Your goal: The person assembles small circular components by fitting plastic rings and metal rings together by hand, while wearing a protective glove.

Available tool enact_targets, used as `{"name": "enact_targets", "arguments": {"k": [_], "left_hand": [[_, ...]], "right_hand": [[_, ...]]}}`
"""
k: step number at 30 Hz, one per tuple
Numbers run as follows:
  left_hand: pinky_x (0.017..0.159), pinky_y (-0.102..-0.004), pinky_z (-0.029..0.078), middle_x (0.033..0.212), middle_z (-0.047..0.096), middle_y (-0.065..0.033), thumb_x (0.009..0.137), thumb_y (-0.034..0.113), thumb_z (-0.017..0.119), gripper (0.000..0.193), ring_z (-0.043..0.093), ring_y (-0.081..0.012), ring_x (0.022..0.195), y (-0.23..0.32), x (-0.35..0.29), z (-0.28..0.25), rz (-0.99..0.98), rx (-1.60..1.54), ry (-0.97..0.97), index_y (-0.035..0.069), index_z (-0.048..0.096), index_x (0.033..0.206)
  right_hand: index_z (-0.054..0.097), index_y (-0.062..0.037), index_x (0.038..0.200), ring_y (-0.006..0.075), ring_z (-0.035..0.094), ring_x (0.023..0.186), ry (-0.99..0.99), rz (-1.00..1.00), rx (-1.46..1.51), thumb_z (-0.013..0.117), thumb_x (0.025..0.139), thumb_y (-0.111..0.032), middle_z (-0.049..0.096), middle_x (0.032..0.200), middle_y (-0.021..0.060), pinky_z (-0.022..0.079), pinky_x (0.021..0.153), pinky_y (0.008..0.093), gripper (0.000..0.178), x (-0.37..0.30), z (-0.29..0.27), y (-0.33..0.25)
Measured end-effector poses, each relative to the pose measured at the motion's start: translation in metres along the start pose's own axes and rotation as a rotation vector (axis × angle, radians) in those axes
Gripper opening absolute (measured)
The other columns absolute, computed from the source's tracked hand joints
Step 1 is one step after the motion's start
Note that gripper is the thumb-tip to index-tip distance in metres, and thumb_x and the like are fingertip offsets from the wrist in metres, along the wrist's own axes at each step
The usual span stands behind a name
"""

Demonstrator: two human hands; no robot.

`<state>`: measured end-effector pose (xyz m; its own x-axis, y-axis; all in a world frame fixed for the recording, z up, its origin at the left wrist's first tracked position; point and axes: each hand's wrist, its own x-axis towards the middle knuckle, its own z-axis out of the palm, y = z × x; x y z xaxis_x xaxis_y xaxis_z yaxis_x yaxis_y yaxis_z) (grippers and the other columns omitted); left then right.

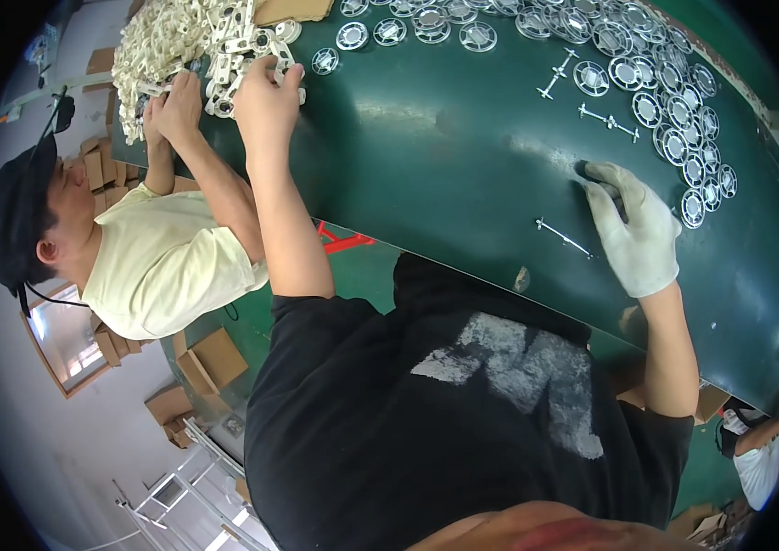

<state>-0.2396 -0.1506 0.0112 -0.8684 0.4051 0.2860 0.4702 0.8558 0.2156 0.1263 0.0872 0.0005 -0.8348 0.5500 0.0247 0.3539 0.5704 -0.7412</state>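
Observation:
My bare left hand (265,106) reaches over the far left of the table, with thumb and fingers closed around a cream plastic part (281,66) at the edge of a pile. Part of its grip is hidden behind the fingers. On the right, my right hand (633,230) wears a white glove with dark fingertips. Its fingers are bent above the table, thumb and forefinger slightly apart, with nothing visible between them. A thin metal axle-like piece (564,238) lies just left of that glove. Two similar metal pieces (610,122) (558,74) lie farther back.
Many silver spoked discs (683,112) spread along the far and right sides of the dark green table (426,174). A heap of cream plastic parts (164,46) covers its far left. A co-worker's hands (173,108) work there, close to my left arm. Another person (761,455) is at lower right.

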Motion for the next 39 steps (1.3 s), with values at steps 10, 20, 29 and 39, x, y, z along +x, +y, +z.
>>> {"name": "enact_targets", "arguments": {"k": [10, 20, 29, 39], "left_hand": [[0.077, -0.0309, 0.055, 0.105, 0.073, -0.0080, 0.086, 0.004, 0.075, 0.023, 0.070, -0.0222, 0.093, 0.156, -0.085, -0.010, 0.788, -0.842, -0.435, 0.006, 0.073, 0.110], [0.069, -0.0437, 0.054, 0.096, 0.069, -0.0053, 0.082, 0.040, 0.080, 0.042, 0.070, -0.0282, 0.087, 0.168, -0.042, 0.048, 0.619, -0.052, 0.048, 0.010, 0.071, 0.109], [0.074, -0.0403, 0.045, 0.095, 0.067, -0.0053, 0.082, 0.039, 0.080, 0.049, 0.068, -0.0257, 0.080, 0.166, -0.044, 0.059, 0.760, -0.139, 0.057, 0.013, 0.067, 0.120], [0.078, -0.0343, 0.052, 0.105, 0.060, -0.0112, 0.101, 0.011, 0.060, 0.033, 0.064, -0.0228, 0.087, 0.180, -0.064, 0.041, 0.716, -0.664, -0.339, 0.011, 0.060, 0.134]], "right_hand": [[0.060, -0.0068, 0.129, 0.0373, 0.062, 0.109, 0.271, -0.554, -0.199, 0.085, 0.068, -0.009, 0.061, 0.125, 0.0145, 0.052, 0.092, 0.0444, 0.067, 0.008, -0.003, -0.003], [0.073, -0.0109, 0.108, 0.0304, 0.072, 0.075, 0.097, 0.123, -0.243, 0.074, 0.088, -0.026, 0.073, 0.082, 0.0124, 0.057, 0.066, 0.0406, 0.026, 0.006, -0.007, 0.002], [0.074, -0.0109, 0.109, 0.0307, 0.072, 0.074, 0.016, 0.141, -0.247, 0.072, 0.089, -0.031, 0.073, 0.081, 0.0123, 0.057, 0.067, 0.0403, 0.028, 0.008, -0.007, -0.002], [0.073, -0.0111, 0.110, 0.0350, 0.072, 0.075, -0.032, 0.191, -0.144, 0.069, 0.089, -0.037, 0.072, 0.080, 0.0141, 0.056, 0.066, 0.0444, 0.034, 0.008, -0.011, 0.002]]}}
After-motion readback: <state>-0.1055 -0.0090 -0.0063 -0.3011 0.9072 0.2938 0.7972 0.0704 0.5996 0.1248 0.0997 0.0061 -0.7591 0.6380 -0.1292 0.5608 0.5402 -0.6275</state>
